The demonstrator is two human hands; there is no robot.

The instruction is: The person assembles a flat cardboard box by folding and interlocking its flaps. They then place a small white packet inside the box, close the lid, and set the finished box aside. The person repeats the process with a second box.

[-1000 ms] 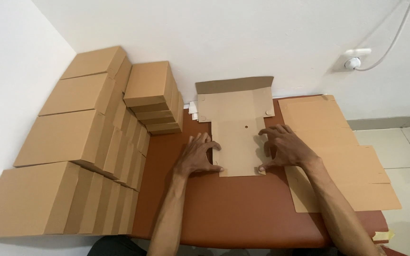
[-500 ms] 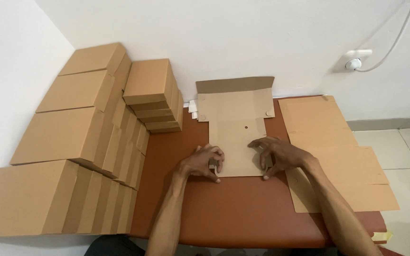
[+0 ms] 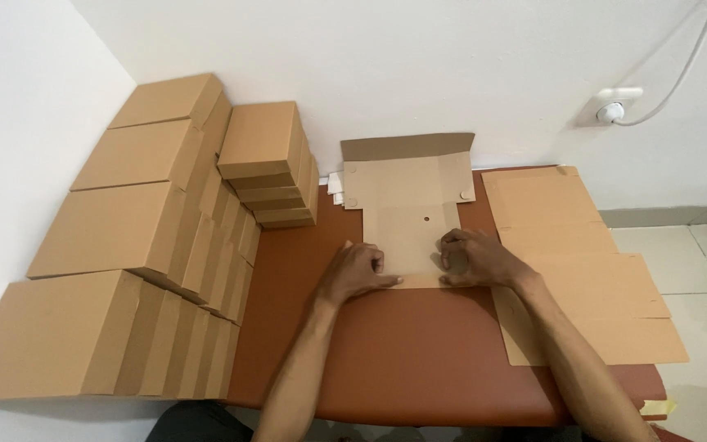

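You had a flat brown cardboard box (image 3: 407, 221) in front of you, half folded, with its far flap standing up against the wall. To your left, many closed brown boxes (image 3: 124, 245) stood in rows, and a small stack of boxes (image 3: 267, 164) sat near the wall. On your right lay a pile of flat brown cardboard sheets (image 3: 583, 270).

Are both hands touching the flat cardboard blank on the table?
Touching. The head view shows the left hand and the right hand pressed on the cardboard blank, fingers lying over its near panel's edges.
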